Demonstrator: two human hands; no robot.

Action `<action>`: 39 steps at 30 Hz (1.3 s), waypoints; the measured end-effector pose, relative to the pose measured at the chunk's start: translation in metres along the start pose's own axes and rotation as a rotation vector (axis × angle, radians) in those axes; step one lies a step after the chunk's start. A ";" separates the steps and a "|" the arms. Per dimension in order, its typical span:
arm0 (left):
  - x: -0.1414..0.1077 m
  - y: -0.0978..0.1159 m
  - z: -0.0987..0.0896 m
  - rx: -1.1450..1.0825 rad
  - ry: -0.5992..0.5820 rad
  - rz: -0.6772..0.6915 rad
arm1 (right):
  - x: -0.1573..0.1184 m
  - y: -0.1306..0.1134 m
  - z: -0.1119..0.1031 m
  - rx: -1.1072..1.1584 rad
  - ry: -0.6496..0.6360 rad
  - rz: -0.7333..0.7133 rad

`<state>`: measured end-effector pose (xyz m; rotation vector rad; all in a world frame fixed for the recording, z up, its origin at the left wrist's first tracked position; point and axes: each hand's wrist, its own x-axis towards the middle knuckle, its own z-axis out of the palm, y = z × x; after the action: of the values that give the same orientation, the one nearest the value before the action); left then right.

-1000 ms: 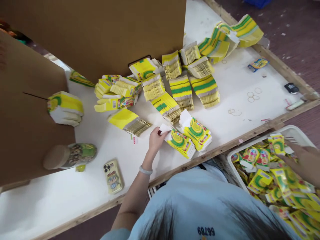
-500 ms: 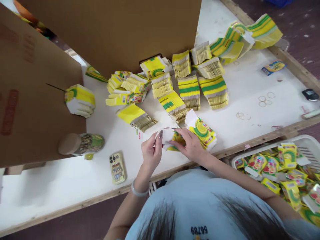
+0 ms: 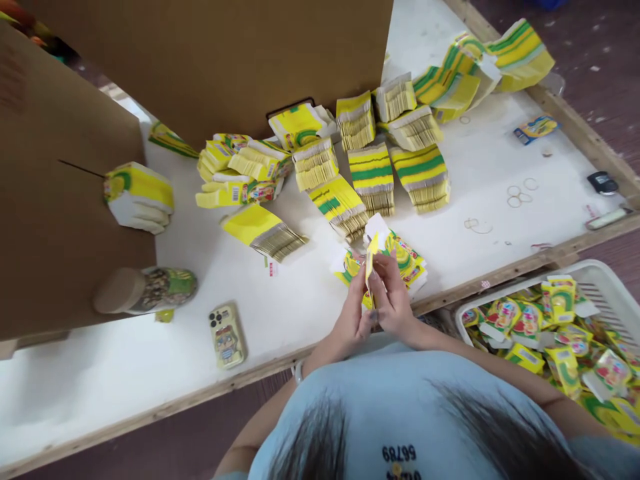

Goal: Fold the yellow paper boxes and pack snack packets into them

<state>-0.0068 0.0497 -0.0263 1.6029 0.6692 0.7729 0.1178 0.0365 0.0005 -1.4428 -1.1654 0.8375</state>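
Carton, qty 1, stands approx. upright btwn L hand and R hand, narrow edge to the camera, top end poking up clear of the fingers. L hand is grasping it from its side, R hand likewise w/ fingers curled in opposite; the two hands nearly meet under it, just above the table edge. Below and just beyond them on the table lie 2 printed stacks, one past L hand, the other past R hand, partly hidden; can't tell if either hand touches them. Farther back, 8 fanned stacks, near or touching each other, plus 1 mixed pile, pcs overlapping, can't count. Also 1 bundle by a cardboard panel, 2 panels in all, 1 jar, 1 phone, 1 blue packet well apart on the far side. Bin, 1, beside R arm, holds many boxes, too jumbled to count
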 end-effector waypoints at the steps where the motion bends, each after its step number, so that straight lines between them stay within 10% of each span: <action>1: 0.000 0.001 0.001 -0.016 0.038 -0.023 | 0.000 0.001 -0.001 0.019 0.012 0.028; 12: 0.017 0.025 -0.014 -0.190 0.405 -0.327 | 0.011 0.001 -0.006 0.186 0.135 0.179; 22: -0.014 0.008 -0.021 -0.295 0.125 -0.387 | -0.014 0.028 -0.027 0.143 -0.123 0.123; 28: -0.012 0.006 -0.015 -0.270 0.168 -0.376 | -0.014 0.037 -0.035 -0.027 -0.059 0.006; 32: -0.006 0.009 -0.021 -0.165 0.113 -0.365 | -0.014 0.038 -0.050 -0.007 -0.331 -0.129; 39: 0.000 0.021 -0.029 0.013 0.084 -0.341 | -0.021 0.009 -0.043 0.396 -0.430 0.462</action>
<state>-0.0295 0.0644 -0.0028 1.4228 0.9795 0.5856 0.1545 0.0044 -0.0012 -1.2417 -0.9010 1.6644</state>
